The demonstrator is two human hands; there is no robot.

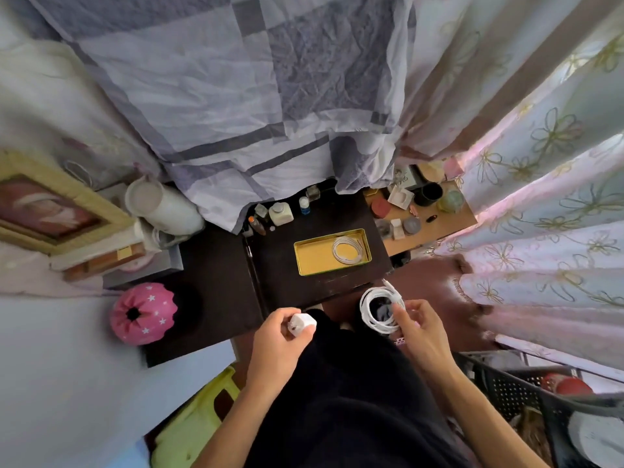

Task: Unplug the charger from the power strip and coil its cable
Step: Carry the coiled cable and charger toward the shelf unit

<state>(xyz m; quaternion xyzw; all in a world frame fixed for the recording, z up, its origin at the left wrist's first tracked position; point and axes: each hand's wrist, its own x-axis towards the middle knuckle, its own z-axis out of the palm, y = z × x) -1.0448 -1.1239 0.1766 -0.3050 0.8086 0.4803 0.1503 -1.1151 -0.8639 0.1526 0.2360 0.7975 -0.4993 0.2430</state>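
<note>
My left hand (280, 336) grips a small white charger block (303, 324), plug prongs facing left, just below the dark table's front edge. My right hand (417, 327) pinches a white cable (371, 312) wound into a loop of several turns, with one loose end sticking up near the table edge. The block and the coil are apart, with no cable seen joining them. On the dark table (280, 265) stands a yellow-lined tin (315, 253) holding another coiled white cable (347, 249). No power strip shows.
Small bottles (280, 212) line the table's back edge under a hanging quilt. A wooden shelf (439, 228) with jars sits to the right, floral curtains beyond. A pink star-patterned ball (143, 314), a white jug (162, 204) and a framed picture (50, 211) lie left. A green stool (192, 430) is below.
</note>
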